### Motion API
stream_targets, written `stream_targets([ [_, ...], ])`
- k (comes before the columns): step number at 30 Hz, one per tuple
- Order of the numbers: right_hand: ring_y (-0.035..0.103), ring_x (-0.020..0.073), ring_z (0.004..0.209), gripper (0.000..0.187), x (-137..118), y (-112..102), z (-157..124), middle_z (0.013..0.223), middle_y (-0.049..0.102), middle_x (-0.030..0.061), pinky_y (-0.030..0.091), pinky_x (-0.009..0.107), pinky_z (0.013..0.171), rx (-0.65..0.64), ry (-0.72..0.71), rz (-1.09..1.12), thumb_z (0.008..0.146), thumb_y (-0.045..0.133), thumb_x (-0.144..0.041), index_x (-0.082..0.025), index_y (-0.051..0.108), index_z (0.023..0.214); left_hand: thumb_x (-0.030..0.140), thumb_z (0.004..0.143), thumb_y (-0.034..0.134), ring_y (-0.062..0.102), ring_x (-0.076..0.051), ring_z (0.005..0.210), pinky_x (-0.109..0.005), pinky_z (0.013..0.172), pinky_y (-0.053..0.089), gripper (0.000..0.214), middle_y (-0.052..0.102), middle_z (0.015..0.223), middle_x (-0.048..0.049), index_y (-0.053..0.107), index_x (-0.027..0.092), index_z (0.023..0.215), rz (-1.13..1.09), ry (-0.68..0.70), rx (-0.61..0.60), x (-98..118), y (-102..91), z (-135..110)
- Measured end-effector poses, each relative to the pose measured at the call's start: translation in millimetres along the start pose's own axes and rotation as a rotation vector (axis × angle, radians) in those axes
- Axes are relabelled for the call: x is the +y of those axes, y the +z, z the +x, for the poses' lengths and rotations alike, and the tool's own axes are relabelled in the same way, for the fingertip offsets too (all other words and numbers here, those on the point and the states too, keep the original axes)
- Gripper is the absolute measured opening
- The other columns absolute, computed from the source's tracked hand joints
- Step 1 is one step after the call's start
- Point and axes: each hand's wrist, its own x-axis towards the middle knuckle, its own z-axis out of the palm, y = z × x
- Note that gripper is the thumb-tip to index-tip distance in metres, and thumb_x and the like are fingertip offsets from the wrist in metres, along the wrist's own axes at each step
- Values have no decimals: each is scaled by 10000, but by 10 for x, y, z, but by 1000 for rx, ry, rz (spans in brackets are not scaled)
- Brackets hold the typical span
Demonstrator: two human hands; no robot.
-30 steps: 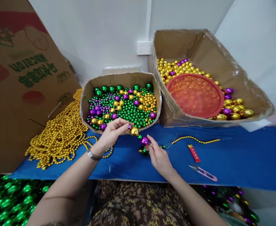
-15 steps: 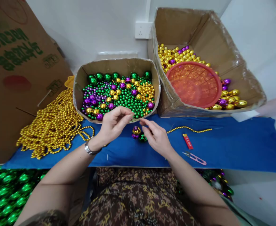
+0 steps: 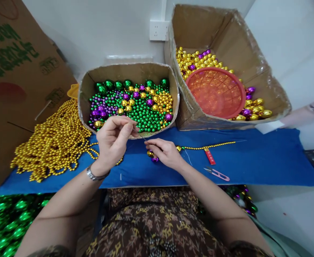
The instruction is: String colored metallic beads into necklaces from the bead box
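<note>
My left hand [image 3: 116,141] is closed in a pinch in front of the smaller bead box. From its fingertips a thin, straight thread [image 3: 139,135] slants down to my right hand [image 3: 164,151], whose fingers pinch the other end. Whether part of it is a needle I cannot tell. Just below the right fingers are large beads, gold and purple [image 3: 154,159], partly hidden by the hand. Right of that hand, a string of small gold beads [image 3: 213,146] lies on the blue cloth [image 3: 255,160], with a larger gold and a green bead at its near end.
The smaller cardboard box [image 3: 80,103] holds green, purple and gold beads. A bigger box [image 3: 199,123] holds gold and purple beads and a red basket [image 3: 242,96]. Gold bead strings [image 3: 49,142] are heaped left. Thread snips [image 3: 220,175] and a red packet [image 3: 209,157] lie right.
My hands have drawn apart, the left moving left and the right slightly down-left, showing more thread between them. The view has shifted a little, and the gold string's larger end beads now show.
</note>
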Motion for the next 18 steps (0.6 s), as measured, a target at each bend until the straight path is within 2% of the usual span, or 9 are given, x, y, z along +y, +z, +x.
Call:
stream_targets([
  [2, 656, 84, 600, 240, -71, -42, 15, 851, 710, 20, 533, 204, 591, -11, 28, 50, 971, 464, -311, -179, 662, 1003, 270, 899, 596, 649, -111, 717, -227, 594, 563, 75, 655, 906, -24, 607, 196, 909, -17, -1, 10, -14, 2, -36],
  [4, 630, 69, 553, 240, -138, -102, 33, 780, 688, 6, 505, 182, 553, 13, 53, 71, 977, 441, -300, -171, 643, 970, 275, 894, 604, 641, -111, 735, -219, 595, 551, 144, 656, 964, -41, 610, 201, 1017, -6, -63, -47, -70, 19, -125],
  [6, 629, 70, 568, 231, -200, -161, 56, 757, 678, -3, 496, 178, 560, 26, 53, 64, 981, 428, -302, -175, 621, 983, 283, 857, 655, 623, -102, 695, -202, 564, 527, 304, 658, 961, -46, 578, 203, 1140, -10, -211, -232, -187, 68, -266],
  [9, 620, 73, 595, 218, -276, -212, 90, 737, 671, -14, 479, 185, 596, -18, -4, -13, 982, 424, -287, -182, 615, 965, 360, 828, 683, 587, -97, 549, -192, 476, 480, 398, 634, 749, -7, 547, 169, 1151, -179, -501, -582, -426, 207, -478],
  [10, 616, 75, 604, 212, -296, -224, 93, 735, 668, -16, 472, 188, 607, -19, -28, -53, 979, 427, -273, -183, 617, 952, 403, 830, 671, 584, -104, 521, -200, 468, 477, 402, 616, 689, 3, 546, 155, 1121, -262, -572, -649, -497, 261, -520],
  [12, 609, 81, 626, 205, -329, -266, 74, 745, 662, -13, 460, 195, 619, 19, -62, -118, 970, 433, -252, -185, 624, 937, 469, 835, 643, 614, -129, 554, -233, 518, 507, 412, 619, 681, -11, 549, 137, 1060, -370, -634, -703, -594, 354, -544],
  [14, 590, 86, 616, 201, -367, -361, 22, 721, 638, -16, 450, 200, 601, 106, -54, -132, 968, 442, -262, -190, 629, 942, 478, 866, 594, 648, -155, 678, -280, 638, 539, 386, 650, 780, -46, 563, 135, 1041, -325, -589, -731, -626, 398, -511],
  [16, 547, 84, 560, 198, -430, -521, -51, 652, 583, -33, 431, 202, 550, 230, -26, -63, 973, 456, -294, -200, 629, 952, 429, 924, 511, 645, -165, 792, -307, 744, 527, 314, 663, 877, -63, 591, 150, 1041, -111, -452, -777, -635, 379, -479],
  [18, 495, 79, 507, 172, -526, -725, -118, 589, 515, -53, 402, 201, 496, 410, -43, 80, 969, 492, -317, -214, 628, 950, 357, 958, 446, 631, -172, 844, -314, 793, 504, 269, 668, 923, -67, 616, 164, 1039, 171, -288, -837, -675, 303, -500],
])
